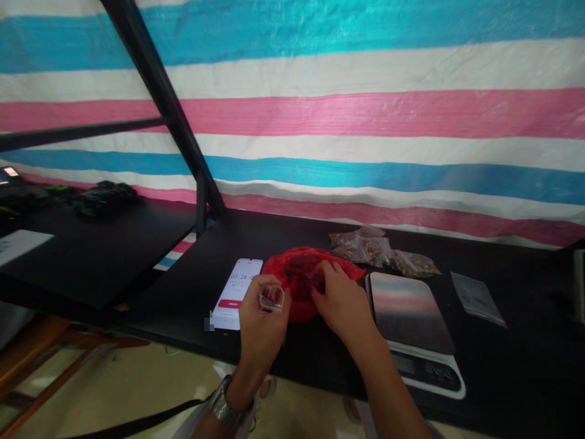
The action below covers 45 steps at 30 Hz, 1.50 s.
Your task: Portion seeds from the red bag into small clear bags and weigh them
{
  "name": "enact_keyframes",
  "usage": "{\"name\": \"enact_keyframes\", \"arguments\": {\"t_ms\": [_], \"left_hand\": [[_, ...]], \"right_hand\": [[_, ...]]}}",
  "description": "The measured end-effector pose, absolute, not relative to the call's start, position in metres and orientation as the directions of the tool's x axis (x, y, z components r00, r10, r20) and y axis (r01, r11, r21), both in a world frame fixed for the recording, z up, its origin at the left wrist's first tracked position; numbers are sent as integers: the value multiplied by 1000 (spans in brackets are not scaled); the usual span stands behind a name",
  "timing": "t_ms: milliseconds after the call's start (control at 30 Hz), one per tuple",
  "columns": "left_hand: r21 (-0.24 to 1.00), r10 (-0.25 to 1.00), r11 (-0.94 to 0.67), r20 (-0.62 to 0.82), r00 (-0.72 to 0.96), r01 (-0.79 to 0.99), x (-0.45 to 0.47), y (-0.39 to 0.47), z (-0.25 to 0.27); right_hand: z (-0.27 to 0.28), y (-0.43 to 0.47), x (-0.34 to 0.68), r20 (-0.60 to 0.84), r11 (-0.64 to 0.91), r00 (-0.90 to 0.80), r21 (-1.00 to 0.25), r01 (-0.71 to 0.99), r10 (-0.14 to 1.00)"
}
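Note:
My left hand [262, 320] is closed around a small clear plastic container [272, 297], in front of the red plastic bag [299, 256]. Inside the open bag lies dark material, too dim to make out. My right hand [342, 299] reaches over the bag's right side, its fingers curled down at the opening. Whatever those fingertips grip is hidden. A kitchen scale [406, 311] with a metal plate stands just right of my right hand. To the left of my left hand lies a phone [237, 286] with a running timer on its screen.
Several clear zip bags [372, 249] of brownish bits lie behind the scale. A flat zip bag [478, 299] rests on the black table [183, 305] at the right. A black metal frame post [169, 110] rises at left before a striped tarp [365, 113].

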<state>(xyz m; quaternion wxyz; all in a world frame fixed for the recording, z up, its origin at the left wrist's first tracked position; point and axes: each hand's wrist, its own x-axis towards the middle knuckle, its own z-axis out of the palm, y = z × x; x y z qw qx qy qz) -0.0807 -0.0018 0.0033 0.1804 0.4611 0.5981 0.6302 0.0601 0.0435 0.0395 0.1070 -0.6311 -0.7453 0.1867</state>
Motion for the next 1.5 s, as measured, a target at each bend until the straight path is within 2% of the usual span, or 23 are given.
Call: {"name": "enact_keyframes", "arguments": {"t_ms": [167, 333, 467, 633, 767, 967, 1233, 1367, 1500], "left_hand": [[907, 782, -247, 395, -483, 342, -79, 1, -1], [907, 787, -252, 395, -473, 338, -81, 3, 1], [952, 824, -222, 299, -481, 210, -84, 6, -1], [981, 866, -191, 151, -476, -37, -88, 10, -4], [970, 867, -220, 143, -478, -108, -89, 12, -2], [986, 851, -162, 117, -513, -45, -87, 12, 1], [985, 864, -115, 34, -502, -132, -85, 16, 6], [988, 847, -144, 90, -523, -62, -86, 17, 3], [985, 828, -151, 169, -535, 78, -89, 16, -1]], "right_hand": [[41, 42, 59, 82, 225, -218, -570, 791, 973], [34, 42, 51, 50, 198, -204, -534, 822, 978], [29, 43, 49, -10, 144, -177, -544, 826, 984], [28, 45, 50, -30, 121, -184, -647, 753, 983], [28, 46, 53, -24, 136, -209, -687, 713, 978], [22, 48, 58, -3, 141, -213, -740, 658, 977], [18, 52, 71, 42, 173, -263, -849, 499, 964], [26, 52, 76, 76, 203, -318, -899, 389, 945], [35, 50, 81, 40, 192, -355, -894, 404, 934]]}}
